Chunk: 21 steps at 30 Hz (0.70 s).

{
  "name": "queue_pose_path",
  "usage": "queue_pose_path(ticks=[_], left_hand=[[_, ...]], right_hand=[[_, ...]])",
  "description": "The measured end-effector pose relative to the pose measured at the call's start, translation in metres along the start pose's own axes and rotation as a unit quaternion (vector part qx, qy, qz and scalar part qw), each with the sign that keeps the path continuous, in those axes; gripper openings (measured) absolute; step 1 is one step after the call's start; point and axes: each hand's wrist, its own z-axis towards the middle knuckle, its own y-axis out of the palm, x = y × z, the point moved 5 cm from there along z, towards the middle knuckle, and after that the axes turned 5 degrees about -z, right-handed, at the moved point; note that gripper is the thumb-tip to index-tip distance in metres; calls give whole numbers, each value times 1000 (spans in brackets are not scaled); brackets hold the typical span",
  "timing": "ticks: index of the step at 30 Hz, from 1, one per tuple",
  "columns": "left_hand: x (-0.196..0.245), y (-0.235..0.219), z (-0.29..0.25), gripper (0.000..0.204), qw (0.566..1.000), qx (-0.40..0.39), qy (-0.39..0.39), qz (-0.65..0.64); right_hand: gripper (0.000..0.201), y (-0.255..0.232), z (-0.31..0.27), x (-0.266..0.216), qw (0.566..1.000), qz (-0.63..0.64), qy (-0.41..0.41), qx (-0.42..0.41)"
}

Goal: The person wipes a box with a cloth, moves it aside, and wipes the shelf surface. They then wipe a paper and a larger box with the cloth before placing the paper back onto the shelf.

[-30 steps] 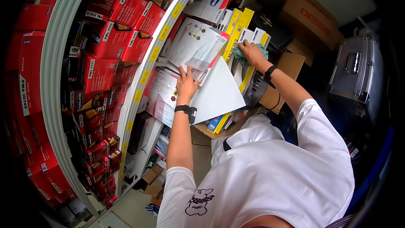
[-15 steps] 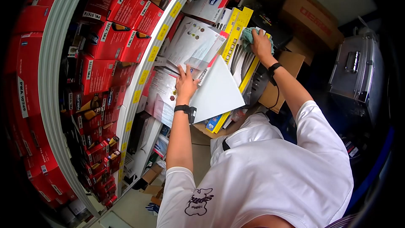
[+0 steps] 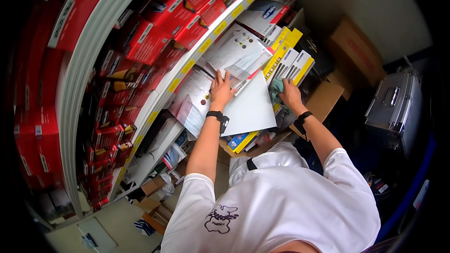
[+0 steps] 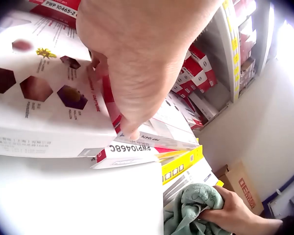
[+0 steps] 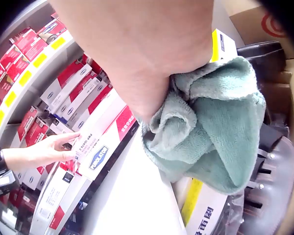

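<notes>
My left hand (image 3: 221,91) rests on the white and red filter boxes (image 3: 241,51), fingers spread and straight. In the left wrist view its thumb presses near the end of a box labelled PWP10468C (image 4: 132,155). A plain white flat panel (image 3: 251,107) lies beside that hand, slanting toward the body. My right hand (image 3: 292,97) grips a bunched green cloth (image 5: 220,132). The cloth is against the white and yellow boxes (image 3: 293,63), just right of the panel. In the right wrist view the cloth hangs in folds below the hand, hiding the fingers.
Shelves of red filter boxes (image 3: 150,37) rise at the left behind a white rail with yellow labels (image 3: 205,46). An opened carton (image 3: 323,100) stands right of the right hand. A silver metal case (image 3: 391,107) and a brown carton (image 3: 358,51) are farther right.
My right hand moved the cloth outward along the yellow boxes, then back toward the body. The left hand stays on the white boxes. The head view has tilted and shifted.
</notes>
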Motion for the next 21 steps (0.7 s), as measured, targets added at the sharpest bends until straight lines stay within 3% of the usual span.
queue_pose_path(ticks=[2,6,7,8,10,11,16,18,21], left_hand=[[1,-3,-2,90,998,23,37,43],[-3,-15,-15,67,998,38,42,-21],[1,-25,-25,45,993,103,58,-22],[-1,-34,-31,45,992,112,56,-21],[-10,-44,-39,30,997,58,18,-36],[-13,-52,-47,20,992,116,34,-33],[-35,-89,-75,24,987,159,18,-27],[-45,-99,-85,25,992,128,-6,11],[-61,-112,-99,24,985,169,-12,-5]], right_hand=[[54,-3,3,0,1000,3,11,-4],[55,-30,8,-28,1000,15,-17,16],[57,-36,9,-36,999,12,-30,22],[57,-42,11,-45,999,10,-38,28],[58,-57,14,-66,996,13,-71,56],[57,-62,17,-74,994,20,-84,61],[55,-98,28,-130,983,34,-148,104],[65,-106,32,-152,983,24,-161,82],[65,-120,34,-188,977,28,-193,89]])
